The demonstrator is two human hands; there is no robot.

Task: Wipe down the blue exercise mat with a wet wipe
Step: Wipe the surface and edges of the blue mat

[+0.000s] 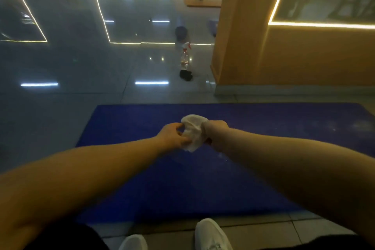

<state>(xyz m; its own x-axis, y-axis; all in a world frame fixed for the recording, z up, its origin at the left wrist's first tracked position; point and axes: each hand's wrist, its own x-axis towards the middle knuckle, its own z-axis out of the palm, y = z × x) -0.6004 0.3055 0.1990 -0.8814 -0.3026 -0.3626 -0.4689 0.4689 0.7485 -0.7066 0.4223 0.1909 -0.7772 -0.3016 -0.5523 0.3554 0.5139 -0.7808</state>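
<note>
Glossy tiled floor [71, 71] carries blue mat [263, 124], spray bottle [185, 58], white shoes [211, 233].

Glossy grey tiled floor [60, 63], mirroring bright light strips and glowing rectangular outlines across the upper left of the frame. Orange pillar [253, 36] at upper right, pale base along its foot. Spray bottle [185, 57] upright near the pillar, top centre. Dim, warm lighting.

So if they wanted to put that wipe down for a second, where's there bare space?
Most of the blue mat is bare: the stretch below both hands, and its far right end beside the orange wall. The tiled floor left of the mat is open too. It is crowded only mid-mat, where the left hand and right hand hold the wipe, and around the spray bottle.
</note>
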